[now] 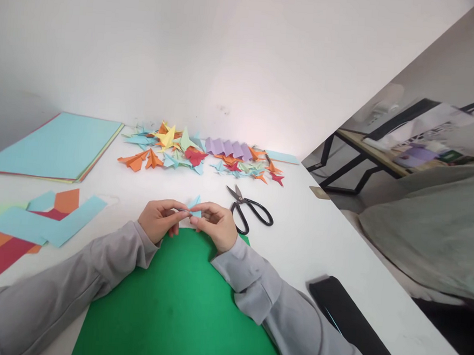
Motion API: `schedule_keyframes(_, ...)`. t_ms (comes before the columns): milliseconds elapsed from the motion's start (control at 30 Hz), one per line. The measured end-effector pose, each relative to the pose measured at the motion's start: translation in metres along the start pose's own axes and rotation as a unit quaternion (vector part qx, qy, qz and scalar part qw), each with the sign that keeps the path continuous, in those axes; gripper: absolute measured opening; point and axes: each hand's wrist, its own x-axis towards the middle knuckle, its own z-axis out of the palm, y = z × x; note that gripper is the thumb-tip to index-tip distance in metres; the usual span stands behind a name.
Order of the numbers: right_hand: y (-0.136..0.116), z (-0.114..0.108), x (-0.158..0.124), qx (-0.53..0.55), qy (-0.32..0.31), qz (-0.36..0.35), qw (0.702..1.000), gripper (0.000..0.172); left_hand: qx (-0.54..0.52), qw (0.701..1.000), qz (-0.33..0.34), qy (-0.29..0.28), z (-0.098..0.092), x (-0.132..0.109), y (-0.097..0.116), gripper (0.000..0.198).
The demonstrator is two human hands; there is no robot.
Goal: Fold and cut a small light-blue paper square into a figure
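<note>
A small light-blue folded paper piece (196, 202) is held between both hands, above the far edge of a green sheet (179, 303). My left hand (163, 218) pinches its left side with thumb and forefinger. On its right side, the thumb and forefinger of my right hand (215, 224) are closed on it. The fingertips hide part of the paper, so its full shape cannot be made out. Black-handled scissors (241, 200) lie on the white table just beyond my right hand, blades parted.
Folded paper figures (166, 138) in several colours lie along the wall, beside a purple pleated strip (229, 148). A stack of coloured sheets (56, 143) and loose paper strips (22, 225) lie left. A black object (349, 310) rests right, near a person in a pale garment (432, 229).
</note>
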Motion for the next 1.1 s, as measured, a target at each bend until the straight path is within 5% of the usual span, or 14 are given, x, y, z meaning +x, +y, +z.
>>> schedule_keyframes(167,-0.004,0.006,0.001,-0.058,0.059,-0.015,0.996,0.025,-0.05,0.998,0.038,0.029,-0.001,0.006,-0.003,0.023)
schedule_keyframes(267,-0.002,0.007,0.008,0.026,0.081,-0.009,0.996,0.04,-0.062,0.995,0.055,0.061,-0.004,0.012,-0.008,0.021)
schedule_keyframes(367,0.0,0.002,0.018,0.193,0.085,0.06,0.976,0.037,-0.057,0.987,0.098,0.115,-0.005,0.018,-0.01,0.02)
schedule_keyframes(500,-0.004,-0.004,0.025,0.278,0.083,0.153,0.945,0.04,-0.081,0.97,0.141,0.178,0.005,0.021,-0.003,0.02)
schedule_keyframes(633,-0.014,0.003,0.027,0.305,-0.014,0.262,0.915,0.054,-0.056,0.964,0.208,0.155,0.017,0.019,0.005,0.013)
schedule_keyframes(833,-0.013,0.015,0.036,0.307,0.005,0.197,0.931,0.05,0.015,0.956,0.248,0.156,0.01,0.023,-0.004,0.01)
schedule_keyframes(933,-0.001,0.013,0.036,0.211,0.005,0.126,0.969,0.038,0.038,0.961,0.231,0.149,0.004,0.028,-0.011,0.009)
schedule_keyframes(1000,0.006,0.011,0.035,0.186,0.021,0.11,0.976,0.035,0.033,0.967,0.223,0.121,0.003,0.031,-0.013,0.01)
schedule_keyframes(1100,0.013,0.008,0.035,0.155,0.042,0.085,0.983,0.033,-0.025,0.97,0.187,0.153,0.007,0.031,-0.01,0.009)
